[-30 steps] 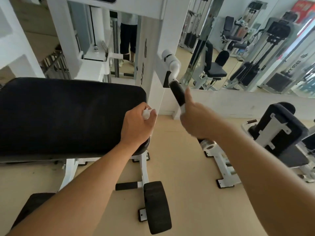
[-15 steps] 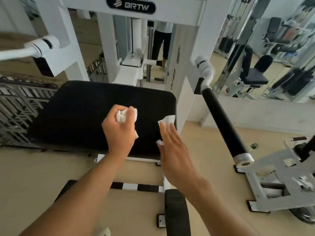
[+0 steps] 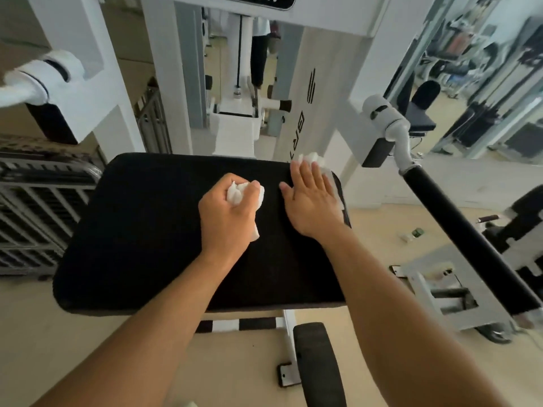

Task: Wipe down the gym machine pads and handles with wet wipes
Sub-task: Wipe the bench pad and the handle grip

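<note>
Fingers (image 3: 308,174) of the right hand (image 3: 313,201) lie straight and spread, pressing a flattened wet wipe (image 3: 316,160) against the black pad (image 3: 147,230) at its far right corner, so that white edges of the wipe show past the fingertips and along the outer side of the palm. Over on the left hand (image 3: 227,212), the digits curl tightly round a second, crumpled wipe (image 3: 239,192), which bulges out between thumb and forefinger and trails a little below the heel of the palm; this hand rests on the pad near its middle, slightly toward the far edge. Both forearms reach in across the near edge of the pad. To the right of the pad, a long black handle (image 3: 470,239) slants from a white pivot joint (image 3: 385,118) down toward the near right, apart from both hands. Behind the pad rises the white machine frame (image 3: 323,83) (its label is cut off at the top of the view). Below the near edge sits a black roller pad (image 3: 317,365) over a beige floor (image 3: 88,348).
</note>
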Motion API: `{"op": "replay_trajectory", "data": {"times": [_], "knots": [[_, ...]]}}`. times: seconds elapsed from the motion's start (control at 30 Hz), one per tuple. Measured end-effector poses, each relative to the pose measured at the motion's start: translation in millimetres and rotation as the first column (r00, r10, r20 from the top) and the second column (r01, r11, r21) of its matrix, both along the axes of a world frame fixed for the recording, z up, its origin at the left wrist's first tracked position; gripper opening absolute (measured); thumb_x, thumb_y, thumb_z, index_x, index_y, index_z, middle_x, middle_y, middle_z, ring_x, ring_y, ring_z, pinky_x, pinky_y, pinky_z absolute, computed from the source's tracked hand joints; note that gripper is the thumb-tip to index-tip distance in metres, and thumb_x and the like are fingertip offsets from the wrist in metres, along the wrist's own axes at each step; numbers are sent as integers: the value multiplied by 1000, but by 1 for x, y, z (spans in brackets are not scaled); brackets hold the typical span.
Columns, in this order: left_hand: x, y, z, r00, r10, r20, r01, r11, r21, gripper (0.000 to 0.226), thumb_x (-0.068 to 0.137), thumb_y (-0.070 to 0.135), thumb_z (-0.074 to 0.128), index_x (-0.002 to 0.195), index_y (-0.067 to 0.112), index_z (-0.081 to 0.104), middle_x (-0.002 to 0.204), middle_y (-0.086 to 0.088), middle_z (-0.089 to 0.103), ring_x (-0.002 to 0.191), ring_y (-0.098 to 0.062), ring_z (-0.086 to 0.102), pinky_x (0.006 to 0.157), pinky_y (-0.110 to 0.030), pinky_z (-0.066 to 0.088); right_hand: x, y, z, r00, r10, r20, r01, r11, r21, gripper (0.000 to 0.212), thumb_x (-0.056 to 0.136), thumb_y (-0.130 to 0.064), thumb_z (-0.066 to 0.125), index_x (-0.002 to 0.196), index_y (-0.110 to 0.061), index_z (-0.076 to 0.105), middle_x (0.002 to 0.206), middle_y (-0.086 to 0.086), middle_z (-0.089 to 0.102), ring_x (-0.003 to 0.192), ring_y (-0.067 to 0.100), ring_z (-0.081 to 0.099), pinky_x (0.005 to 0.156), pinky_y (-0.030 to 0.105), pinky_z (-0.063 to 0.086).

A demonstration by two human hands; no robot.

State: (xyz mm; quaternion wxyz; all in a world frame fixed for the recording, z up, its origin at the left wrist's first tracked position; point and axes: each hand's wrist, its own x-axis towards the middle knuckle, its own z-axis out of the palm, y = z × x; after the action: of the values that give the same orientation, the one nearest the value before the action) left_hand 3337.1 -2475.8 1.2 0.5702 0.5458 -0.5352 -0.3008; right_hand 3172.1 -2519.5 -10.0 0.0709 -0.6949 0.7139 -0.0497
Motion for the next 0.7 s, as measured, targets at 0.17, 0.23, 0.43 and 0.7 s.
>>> {"op": "replay_trajectory", "data": {"times": [0.17,0.23,0.43,0.7], "knots": [[8,0,1,988,-97,-118,103,994,45,16,94,22,67,80,14,64,70,7,62,67,-1,61,58,-10,46,53,98,-9,961,277,2,-276,957,-85,58,110,-50,8,163,-30,-4,170,-8,-11,154,8,-23,127,36,-11],[9,3,1,982,-121,-148,130,990,52,18,93,21,68,79,11,64,69,7,62,65,-1,61,58,-11,46,57,135,-14,976,219,-1,-218,971,-99,61,109,-54,10,163,-29,-4,168,-12,-12,154,4,-21,126,33,-11],[14,7,3,975,-179,-136,188,980,63,20,92,20,68,75,12,62,66,8,60,64,-1,58,58,-10,45,0,80,-5,985,-163,50,165,986,-20,71,105,-62,9,161,-28,-17,169,-10,-17,152,4,-23,124,28,-14],[26,23,1,988,-139,-72,141,990,28,20,94,21,67,78,10,63,68,6,60,65,-4,60,59,-13,47,-4,11,2,999,-44,7,44,999,-22,71,105,-58,11,163,-24,-11,171,-4,-12,155,11,-18,127,37,-11]]}}
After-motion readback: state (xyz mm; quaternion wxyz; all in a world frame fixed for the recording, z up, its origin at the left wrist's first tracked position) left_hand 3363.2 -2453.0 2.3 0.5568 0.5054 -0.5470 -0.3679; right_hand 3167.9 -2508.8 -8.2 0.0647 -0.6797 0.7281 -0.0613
